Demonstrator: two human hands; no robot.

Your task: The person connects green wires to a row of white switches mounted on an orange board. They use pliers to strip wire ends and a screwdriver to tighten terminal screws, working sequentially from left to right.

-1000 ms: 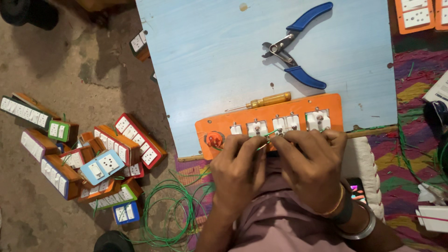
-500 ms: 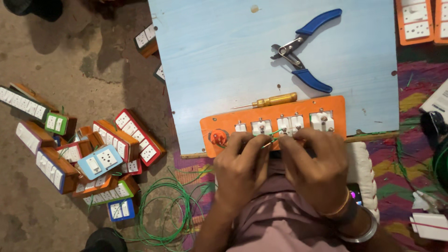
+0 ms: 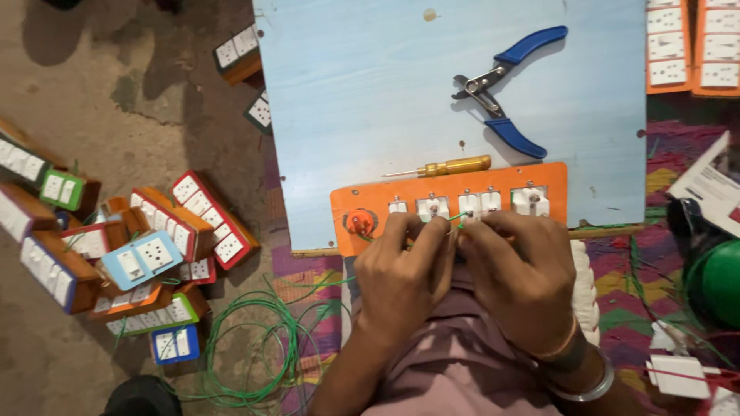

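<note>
Fingers (image 3: 432, 239) pinch thin green wire (image 3: 455, 219) w/ orange plate (image 3: 462, 181).

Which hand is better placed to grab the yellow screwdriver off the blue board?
Probably the left hand. The screwdriver lies just above the orange panel, nearly over the gap between both hands, tip pointing left. The right hand sits slightly farther and pinches the green wire.

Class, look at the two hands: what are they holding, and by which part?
Both the left hand and right hand grip the orange switch panel along its near edge, pinching green wire there.
</note>
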